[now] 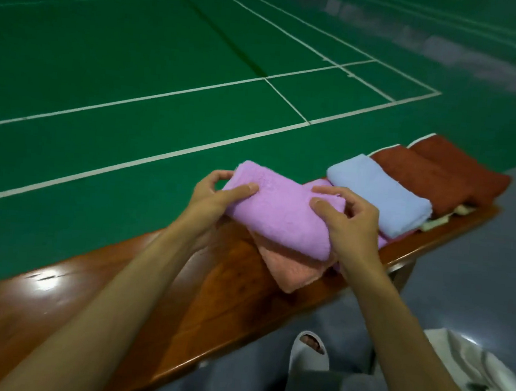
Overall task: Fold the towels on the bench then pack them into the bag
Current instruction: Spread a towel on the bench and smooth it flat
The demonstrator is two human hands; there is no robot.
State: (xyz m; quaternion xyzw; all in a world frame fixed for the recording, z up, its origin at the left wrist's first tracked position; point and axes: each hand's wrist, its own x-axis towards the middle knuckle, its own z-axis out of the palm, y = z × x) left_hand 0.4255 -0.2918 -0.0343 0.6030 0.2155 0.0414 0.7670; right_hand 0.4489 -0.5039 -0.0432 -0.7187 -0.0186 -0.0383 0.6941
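A folded lilac towel (280, 209) is held over the wooden bench (85, 298). My left hand (216, 198) grips its left end, and my right hand (351, 222) grips its right end. Under it lies a folded salmon-pink towel (291, 268) on the bench. To the right sit a folded light blue towel (378, 193) and two folded rust-red towels (433, 179). A white bag (484, 371) lies on the floor at the lower right, partly cut off by the frame edge.
The green court floor with white lines (165, 93) stretches beyond the bench. Grey floor (477, 277) lies on my side. A white slipper on a foot (310, 351) and grey trouser legs are below the bench edge.
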